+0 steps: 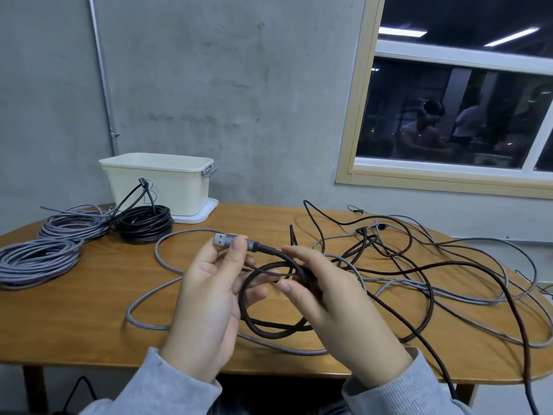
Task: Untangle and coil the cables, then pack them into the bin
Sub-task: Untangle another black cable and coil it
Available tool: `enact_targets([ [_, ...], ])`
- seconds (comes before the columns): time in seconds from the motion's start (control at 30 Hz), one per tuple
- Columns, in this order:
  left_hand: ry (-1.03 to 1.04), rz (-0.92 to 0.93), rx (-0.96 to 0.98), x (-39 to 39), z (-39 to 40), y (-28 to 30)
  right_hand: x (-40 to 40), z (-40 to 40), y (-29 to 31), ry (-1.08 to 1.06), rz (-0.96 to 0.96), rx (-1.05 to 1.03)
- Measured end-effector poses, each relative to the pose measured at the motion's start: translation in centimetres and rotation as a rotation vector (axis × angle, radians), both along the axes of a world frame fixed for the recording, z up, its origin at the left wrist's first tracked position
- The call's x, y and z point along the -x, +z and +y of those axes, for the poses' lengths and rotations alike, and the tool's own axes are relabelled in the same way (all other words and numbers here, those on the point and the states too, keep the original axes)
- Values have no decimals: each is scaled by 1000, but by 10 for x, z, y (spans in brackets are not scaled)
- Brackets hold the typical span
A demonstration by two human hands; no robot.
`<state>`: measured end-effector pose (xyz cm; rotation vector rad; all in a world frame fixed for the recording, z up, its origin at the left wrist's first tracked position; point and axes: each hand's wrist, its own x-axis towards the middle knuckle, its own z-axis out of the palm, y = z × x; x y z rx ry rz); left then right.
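— Both hands up close: what are they on?
— Left hand (206,298) pinches the USB plug (232,241) of the black cable (425,295); right hand (335,304) has its grip curled round a small loop of that cable above the worktop (89,319).
— And the bin (158,182)?
— Cream, at the back on its lid (206,214); its inside is hidden by the wall. Three coils (39,262) lie beside it, loose cables tangle at right, and the black one runs off the bottom edge

Bare workroom, rough concrete wall (209,85), metal conduit (103,79), wooden table (89,319), night window (449,109)
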<state>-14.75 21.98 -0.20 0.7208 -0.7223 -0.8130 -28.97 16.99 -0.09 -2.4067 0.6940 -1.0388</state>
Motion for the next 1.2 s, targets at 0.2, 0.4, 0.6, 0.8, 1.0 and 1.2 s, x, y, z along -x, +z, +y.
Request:
enact_targets([
  [0.2, 15, 67, -8, 0, 1, 1, 4, 0, 0, -26, -41, -2],
  [0.4, 143, -104, -15, -8, -3, -7, 4, -5, -3, -110, -95, 107],
  [0.6, 618, -1267, 73, -29, -6, -19, 3, -8, -3, -186, -101, 119],
  [0.8, 711, -1437, 121, -25, -9, -16, 2, -10, -5, -160, -79, 155],
  [1.0, 522, -1488, 34, -29, -4, -10, 5, -9, -4, -104, -92, 179],
  [1.2, 376, -1347, -40, -30, -5, 10, 3, -6, 9, -11, -176, 132],
])
